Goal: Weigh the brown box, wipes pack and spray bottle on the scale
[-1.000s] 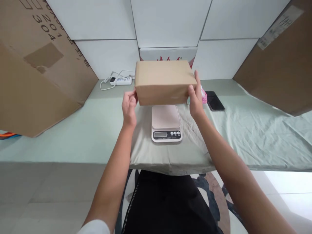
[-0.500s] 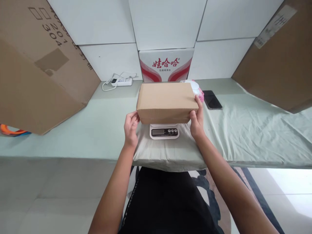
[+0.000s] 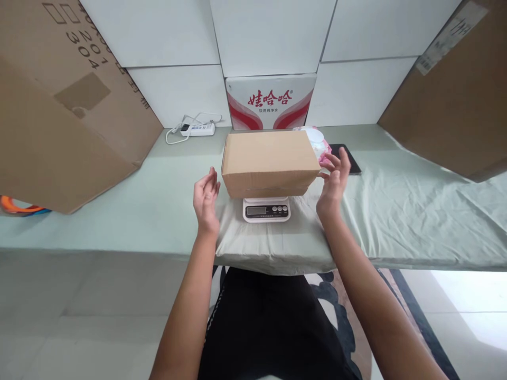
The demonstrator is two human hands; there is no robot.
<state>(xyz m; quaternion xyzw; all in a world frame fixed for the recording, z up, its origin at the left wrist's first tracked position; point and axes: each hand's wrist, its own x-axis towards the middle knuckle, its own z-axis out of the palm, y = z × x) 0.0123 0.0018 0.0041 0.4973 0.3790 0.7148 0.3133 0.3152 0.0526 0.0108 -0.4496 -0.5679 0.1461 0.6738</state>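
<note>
A closed brown cardboard box [image 3: 271, 158] rests on a white digital scale [image 3: 266, 211], covering most of it. Only the scale's front, with a display and several buttons, shows below the box. My left hand [image 3: 206, 200] is off the box's left side, open, with its fingers pointing up and nothing in it. On the other side, my right hand [image 3: 333, 182] stands open beside the box's right end, fingers spread and empty; its fingertips are close to the box corner.
Behind the box lie a pink and white packet [image 3: 316, 138] and a dark phone or tablet [image 3: 348, 161]. A white power strip [image 3: 198, 129] with a cable sits at the back left. A red and white carton [image 3: 270, 103] stands at the back, with large cardboard sheets [image 3: 79, 132] on both sides.
Both hands have let go of the cardboard box and moved outward from its sides, fingers opening. The box stays on the scale.
</note>
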